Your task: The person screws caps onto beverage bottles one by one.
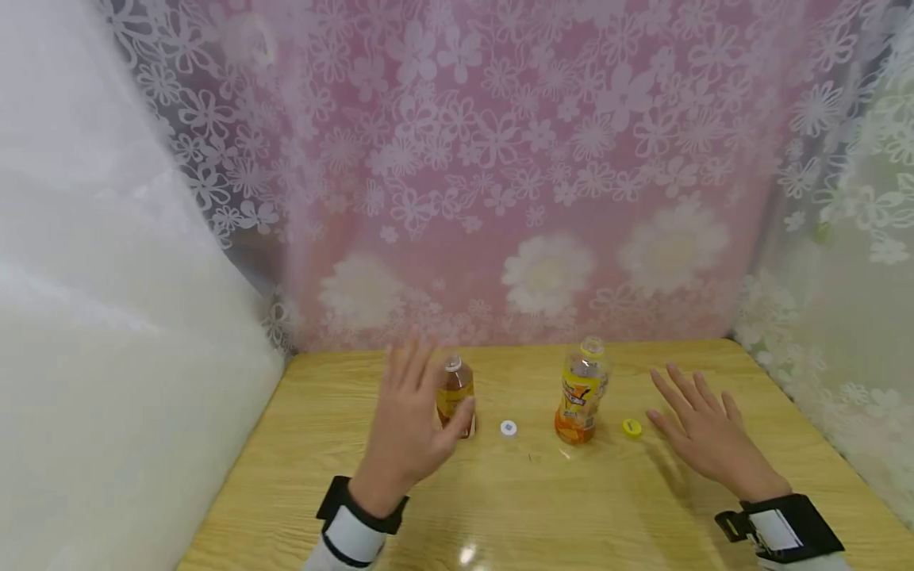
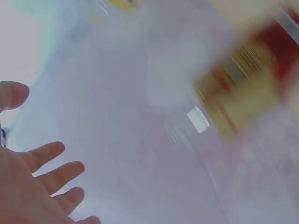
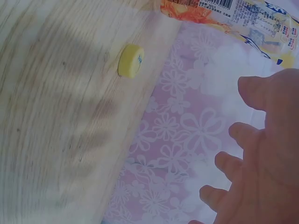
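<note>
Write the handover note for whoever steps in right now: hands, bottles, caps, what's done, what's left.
Left hand: open, raised in front of the smaller bottle, no grip.
Right hand: open, fingers spread above the table, holding nothing.
Both bottles stand upright and uncapped; the orange-label bottle is right of the smaller one.
White cap lies between the bottles; yellow cap lies beside the orange-label bottle, near the right hand.
Done: caps off.
Left: likely recapping; neither cap picked up yet.

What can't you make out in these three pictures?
- Small bottle: head view, lower part hidden behind the left hand.
- Left wrist view: motion blur smears everything but the hand.
- Label print on the orange bottle: too small in head view, cut off by the top edge in right wrist view.
</note>
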`<action>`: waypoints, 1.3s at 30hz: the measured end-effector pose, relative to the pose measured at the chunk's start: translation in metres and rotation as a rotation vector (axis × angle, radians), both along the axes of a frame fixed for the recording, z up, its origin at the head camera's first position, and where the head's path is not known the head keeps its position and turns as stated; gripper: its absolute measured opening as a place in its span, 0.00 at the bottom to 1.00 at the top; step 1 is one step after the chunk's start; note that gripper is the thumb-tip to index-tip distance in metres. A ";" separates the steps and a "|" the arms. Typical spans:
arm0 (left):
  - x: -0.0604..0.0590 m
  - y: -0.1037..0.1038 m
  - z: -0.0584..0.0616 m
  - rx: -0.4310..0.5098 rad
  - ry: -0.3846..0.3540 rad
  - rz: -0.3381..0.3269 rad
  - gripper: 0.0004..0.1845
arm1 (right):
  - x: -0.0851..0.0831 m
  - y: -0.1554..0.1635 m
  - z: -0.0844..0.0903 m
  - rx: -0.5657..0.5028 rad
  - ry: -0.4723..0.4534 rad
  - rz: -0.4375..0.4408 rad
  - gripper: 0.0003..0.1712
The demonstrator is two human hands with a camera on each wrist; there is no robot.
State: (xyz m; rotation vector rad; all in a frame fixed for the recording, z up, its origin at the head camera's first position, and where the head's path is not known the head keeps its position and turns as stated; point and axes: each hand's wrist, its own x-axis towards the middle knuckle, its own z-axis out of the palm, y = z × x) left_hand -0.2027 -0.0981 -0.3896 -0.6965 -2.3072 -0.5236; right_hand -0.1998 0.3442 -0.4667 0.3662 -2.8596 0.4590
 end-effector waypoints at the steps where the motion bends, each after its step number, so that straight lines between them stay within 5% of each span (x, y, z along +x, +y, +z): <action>1: 0.003 0.020 0.004 0.002 -0.011 -0.057 0.36 | 0.001 0.001 0.000 0.000 0.003 -0.003 0.42; 4: -0.002 0.078 0.001 -0.002 -0.126 -0.141 0.43 | 0.004 0.001 0.000 0.007 0.012 -0.013 0.41; 9: -0.029 0.148 -0.032 0.076 -0.389 -0.136 0.56 | 0.008 -0.008 0.000 0.064 0.037 -0.039 0.40; 13: -0.046 0.169 -0.055 0.217 -0.461 -0.158 0.50 | 0.006 -0.018 -0.003 0.098 0.055 -0.032 0.40; 17: -0.048 0.173 -0.060 0.272 -0.487 -0.168 0.40 | 0.006 -0.019 -0.007 0.100 0.055 -0.021 0.40; 24: -0.025 0.149 -0.027 0.306 -0.446 -0.251 0.39 | 0.002 -0.010 -0.009 0.095 0.061 -0.001 0.41; 30: 0.009 0.083 0.003 0.285 -0.326 -0.259 0.40 | -0.014 -0.028 -0.018 0.085 -0.023 0.050 0.33; 39: 0.036 0.021 0.007 0.205 -0.268 -0.271 0.42 | -0.034 -0.044 -0.040 0.072 -0.089 0.070 0.19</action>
